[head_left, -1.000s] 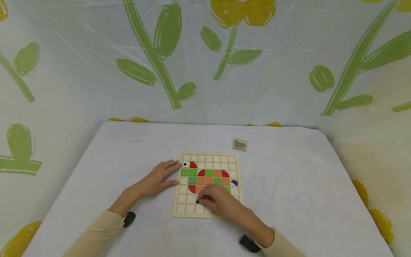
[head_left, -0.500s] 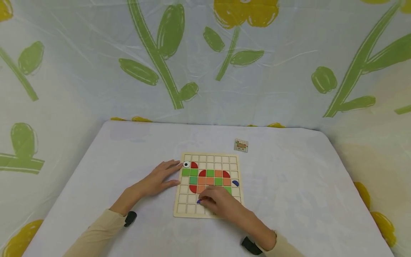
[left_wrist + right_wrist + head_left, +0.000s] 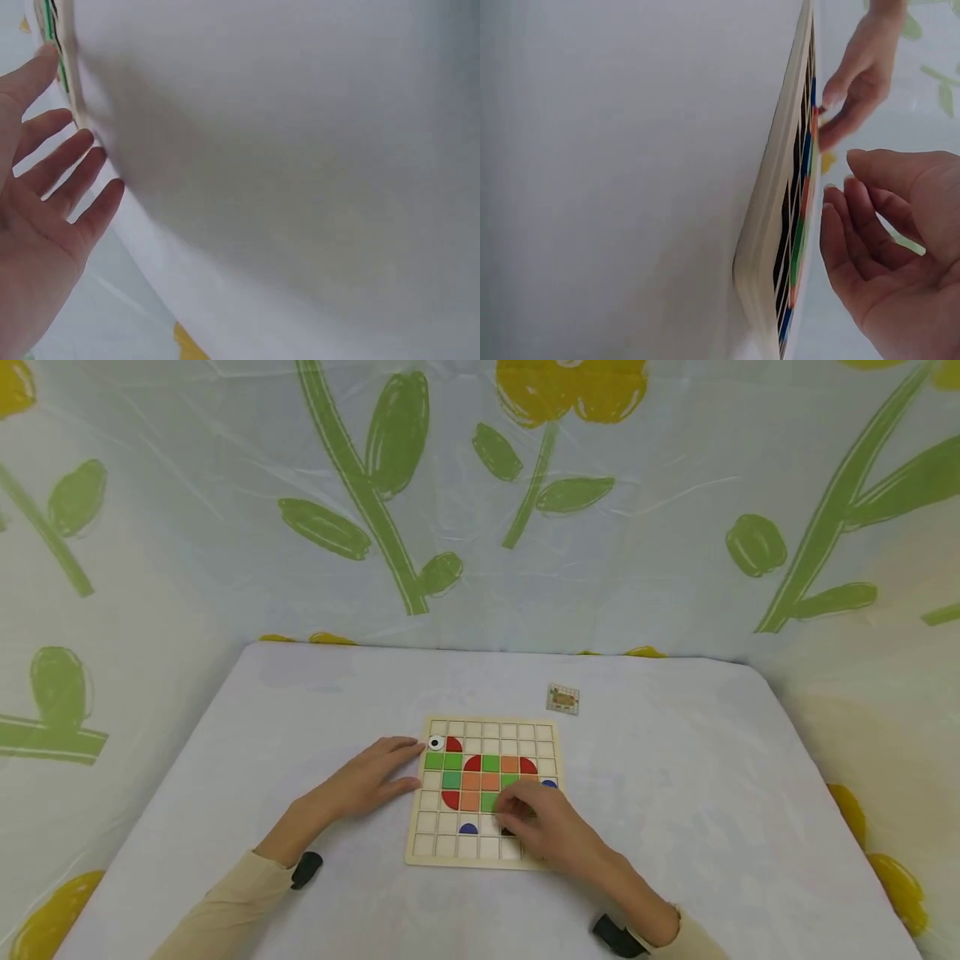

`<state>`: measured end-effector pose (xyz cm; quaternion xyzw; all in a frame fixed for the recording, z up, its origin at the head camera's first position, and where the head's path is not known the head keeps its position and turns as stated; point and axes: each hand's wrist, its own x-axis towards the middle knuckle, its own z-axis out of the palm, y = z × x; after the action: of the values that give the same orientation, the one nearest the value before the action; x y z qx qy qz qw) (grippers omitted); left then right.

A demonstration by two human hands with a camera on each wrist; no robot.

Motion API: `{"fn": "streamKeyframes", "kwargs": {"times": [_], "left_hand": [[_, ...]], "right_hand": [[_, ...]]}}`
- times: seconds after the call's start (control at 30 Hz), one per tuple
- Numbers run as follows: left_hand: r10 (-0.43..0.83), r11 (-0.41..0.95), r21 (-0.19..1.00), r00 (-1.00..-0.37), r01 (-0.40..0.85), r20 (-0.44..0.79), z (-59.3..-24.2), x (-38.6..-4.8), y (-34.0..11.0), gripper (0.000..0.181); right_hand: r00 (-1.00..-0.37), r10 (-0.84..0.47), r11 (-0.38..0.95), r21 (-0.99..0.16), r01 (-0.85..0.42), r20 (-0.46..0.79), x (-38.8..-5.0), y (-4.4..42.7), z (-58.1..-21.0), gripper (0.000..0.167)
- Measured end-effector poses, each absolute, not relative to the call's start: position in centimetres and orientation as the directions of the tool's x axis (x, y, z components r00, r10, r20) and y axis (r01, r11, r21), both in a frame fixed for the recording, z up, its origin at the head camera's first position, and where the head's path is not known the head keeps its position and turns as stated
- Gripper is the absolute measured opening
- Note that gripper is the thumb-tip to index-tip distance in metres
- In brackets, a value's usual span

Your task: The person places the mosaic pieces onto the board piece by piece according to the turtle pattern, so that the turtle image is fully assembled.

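Note:
My right hand (image 3: 543, 822) hovers low over the lower right of a wooden grid board (image 3: 447, 847), fingers loosely bent. In the right wrist view, nothing shows between its thumb and fingers. A blue half-round tile (image 3: 468, 828) lies in a lower cell to its left; another blue half-round tile (image 3: 550, 783) is partly hidden behind the hand. A small dark shape (image 3: 507, 832) shows under the fingertips, too covered to tell. With fingers spread, my left hand (image 3: 371, 781) rests at the board's left edge. Red quarter-round tiles (image 3: 472, 764) and green square tiles (image 3: 434, 761) fill other cells.
A small picture card (image 3: 563, 698) lies beyond the board on the white tablecloth (image 3: 675, 793). A round eye tile (image 3: 436, 742) sits near the board's upper left corner. A flower-printed cloth (image 3: 637, 543) surrounds the table at the back and sides.
My right hand has let go of the blue half-round tile, which lies in its lower cell, and has moved right across the board. The left hand stays in place.

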<state>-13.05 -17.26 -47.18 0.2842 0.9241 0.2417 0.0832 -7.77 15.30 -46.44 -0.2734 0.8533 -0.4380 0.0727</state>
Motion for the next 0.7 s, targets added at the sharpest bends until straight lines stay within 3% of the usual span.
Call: {"fn": "streamKeyframes", "kwargs": {"times": [0.37, 0.53, 0.7], "left_hand": [[0.490, 0.772, 0.410, -0.865, 0.486, 0.103, -45.2, -13.1, -17.1, 0.010], [0.479, 0.782, 0.333, -0.850, 0.527, 0.220, -44.9, -13.4, -17.9, 0.033], [0.475, 0.795, 0.260, -0.829, 0.548, 0.294, -44.8, -13.7, -18.9, 0.040]], "right_hand": [[-0.828, -0.477, 0.514, -0.670, -0.536, 0.295, -9.2, 19.6, -45.9, 0.024], [-0.811, -0.455, 0.580, -0.569, -0.584, 0.368, -10.0, 21.7, -45.6, 0.028], [-0.769, -0.449, 0.636, -0.442, -0.632, 0.455, -10.5, 23.9, -45.3, 0.032]]}}
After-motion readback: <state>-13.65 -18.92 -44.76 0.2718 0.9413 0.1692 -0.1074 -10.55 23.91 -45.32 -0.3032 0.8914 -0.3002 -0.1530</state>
